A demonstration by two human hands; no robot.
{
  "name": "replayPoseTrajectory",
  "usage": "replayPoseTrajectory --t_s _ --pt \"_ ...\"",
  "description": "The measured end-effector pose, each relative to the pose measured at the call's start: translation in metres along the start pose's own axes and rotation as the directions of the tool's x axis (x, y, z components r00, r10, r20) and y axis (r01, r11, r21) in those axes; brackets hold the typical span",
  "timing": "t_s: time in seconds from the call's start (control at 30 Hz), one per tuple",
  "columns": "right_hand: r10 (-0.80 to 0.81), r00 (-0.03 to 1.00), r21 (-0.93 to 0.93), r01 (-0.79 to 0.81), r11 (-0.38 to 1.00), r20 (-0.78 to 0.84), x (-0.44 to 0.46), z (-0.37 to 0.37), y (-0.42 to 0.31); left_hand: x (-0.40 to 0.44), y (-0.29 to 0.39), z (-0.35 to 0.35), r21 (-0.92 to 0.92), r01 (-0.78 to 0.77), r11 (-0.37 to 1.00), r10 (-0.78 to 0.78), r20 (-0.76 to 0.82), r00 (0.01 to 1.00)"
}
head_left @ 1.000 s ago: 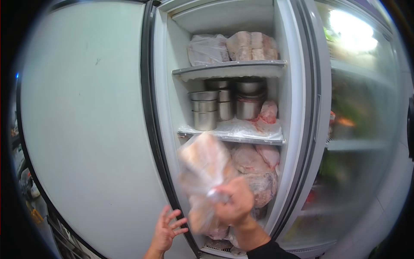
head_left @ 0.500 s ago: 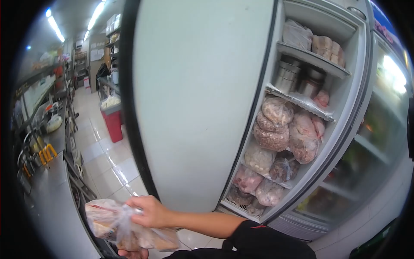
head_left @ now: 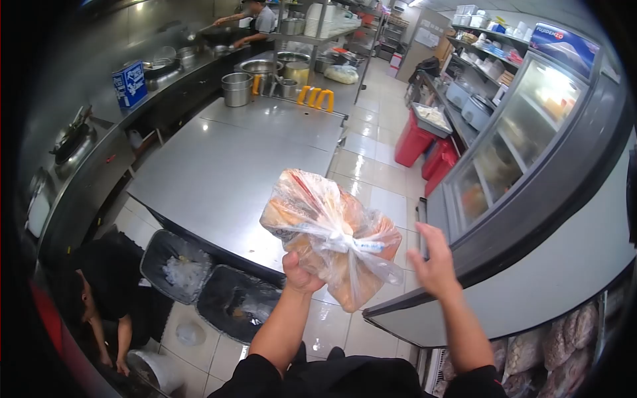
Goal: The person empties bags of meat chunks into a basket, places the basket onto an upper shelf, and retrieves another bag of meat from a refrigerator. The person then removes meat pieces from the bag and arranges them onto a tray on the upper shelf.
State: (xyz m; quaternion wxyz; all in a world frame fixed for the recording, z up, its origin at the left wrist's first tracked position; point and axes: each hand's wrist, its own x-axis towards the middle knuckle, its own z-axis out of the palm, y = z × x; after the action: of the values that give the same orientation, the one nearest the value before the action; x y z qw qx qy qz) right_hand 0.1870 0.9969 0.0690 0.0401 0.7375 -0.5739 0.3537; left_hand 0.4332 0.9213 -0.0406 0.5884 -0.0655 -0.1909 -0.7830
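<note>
A tied clear plastic bag [head_left: 332, 239] of blocky, pale-brown and reddish food is held up in front of me; its exact contents cannot be made out. My left hand [head_left: 303, 273] grips the bag from below on its left side, thumb showing and the other fingers hidden underneath. The bag's white knot faces up. Just right of the bag, apart from it, my right hand [head_left: 434, 262] is raised with fingers spread and nothing in it.
A steel table [head_left: 245, 146] lies ahead, with two lined black bins [head_left: 235, 322] beside it. At right, a freezer door [head_left: 524, 292] stands open near bagged food [head_left: 567, 348]. One person [head_left: 109, 285] bends over a white bucket [head_left: 156, 371]; another [head_left: 255, 26] works at the stove.
My view has swung left from the freezer shelves to the steel table. My right hand has let go of the bag's knotted neck, and the bag now rests in my left hand.
</note>
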Motion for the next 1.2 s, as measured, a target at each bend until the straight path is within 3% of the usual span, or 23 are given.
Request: replayPoseTrajectory --t_s 0.03,0.07,0.1,0.17,0.27,0.37,0.4,0.47,0.5,0.53,0.6,0.63,0.67,0.7,0.73,0.87,0.97,1.07,1.17,1.2 --pt "0.155 0.986 -0.162 -0.143 0.976 0.065 -0.008 0.004 0.037 0.005 0.005 -0.001 0.009 -0.036 0.999 0.036 -0.028 0.999" --pt "0.396 0.885 -0.502 -0.234 0.832 0.244 -0.017 0.0 0.06 0.009 0.007 -0.005 0.014 -0.066 0.998 0.066 -0.057 0.996" --pt "0.644 0.701 -0.791 -0.191 0.582 0.305 -0.025 -0.003 0.079 0.014 0.008 -0.008 0.015 -0.095 0.995 0.096 -0.082 0.992" --pt "0.843 0.325 -0.902 0.208 0.379 0.429 -0.045 0.005 0.113 0.023 0.014 -0.013 0.054 -0.139 0.989 0.143 -0.072 0.987" --pt "0.887 0.293 -0.932 0.178 0.315 0.356 -0.066 0.041 0.136 0.033 0.025 -0.018 0.094 -0.156 0.983 0.162 -0.062 0.985" --pt "0.917 0.167 -0.932 0.046 0.359 0.362 -0.078 0.057 0.139 0.037 0.033 -0.033 0.133 -0.155 0.979 0.17 -0.114 0.979" --pt "0.948 0.116 -0.954 0.06 0.292 0.297 -0.091 0.074 0.15 0.036 0.033 -0.036 0.141 -0.167 0.976 0.185 -0.123 0.975" --pt "0.922 -0.15 -0.911 0.16 0.38 0.358 -0.11 0.092 0.148 0.039 0.032 -0.034 0.162 -0.183 0.97 0.202 -0.111 0.973" --pt "0.916 -0.256 -0.899 0.234 0.37 0.31 -0.148 0.119 0.174 0.043 0.03 -0.024 0.144 -0.198 0.97 0.213 -0.097 0.972" --pt "0.883 -0.356 -0.903 0.185 0.388 0.306 -0.16 0.127 0.168 0.047 0.029 -0.028 0.13 -0.18 0.975 0.192 -0.089 0.977" --pt "0.64 -0.632 -0.747 0.14 0.649 0.437 -0.186 0.122 0.16 0.056 0.029 -0.034 0.116 -0.143 0.983 0.152 -0.073 0.986" --pt "0.517 -0.755 -0.881 -0.167 0.442 0.403 -0.205 0.124 0.168 0.063 0.03 -0.035 0.121 -0.124 0.985 0.133 -0.066 0.989" --pt "0.354 -0.833 -0.905 -0.405 0.134 0.425 -0.218 0.124 0.181 0.072 0.031 -0.035 0.129 -0.108 0.986 0.117 -0.061 0.991" --pt "0.354 -0.716 -0.788 -0.605 0.117 0.602 -0.217 0.118 0.183 0.079 0.032 -0.036 0.154 -0.105 0.983 0.112 -0.043 0.993" --pt "0.444 -0.6 -0.72 -0.673 0.169 0.665 -0.218 0.121 0.193 0.088 0.031 -0.036 0.178 -0.103 0.979 0.109 -0.024 0.994" --pt "0.67 -0.107 -0.466 -0.797 0.384 0.734 -0.202 0.094 0.258 0.14 0.009 -0.053 0.187 -0.071 0.98 0.08 -0.04 0.996" --pt "0.726 -0.046 -0.304 -0.925 0.229 0.686 -0.163 0.051 0.291 0.181 -0.011 -0.069 0.187 -0.078 0.979 0.1 -0.112 0.989" --pt "0.811 0.054 -0.305 -0.91 0.279 0.582 -0.099 0.019 0.348 0.228 -0.031 -0.099 0.185 -0.106 0.977 0.136 -0.156 0.978" --pt "0.782 0.256 -0.123 -0.913 0.388 0.568 -0.014 0.017 0.4 0.275 -0.043 -0.124 0.201 -0.152 0.968 0.173 -0.088 0.981" --pt "0.751 0.262 -0.11 -0.908 0.405 0.606 0.03 0.02 0.403 0.286 -0.046 -0.136 0.231 -0.159 0.96 0.194 -0.14 0.971"
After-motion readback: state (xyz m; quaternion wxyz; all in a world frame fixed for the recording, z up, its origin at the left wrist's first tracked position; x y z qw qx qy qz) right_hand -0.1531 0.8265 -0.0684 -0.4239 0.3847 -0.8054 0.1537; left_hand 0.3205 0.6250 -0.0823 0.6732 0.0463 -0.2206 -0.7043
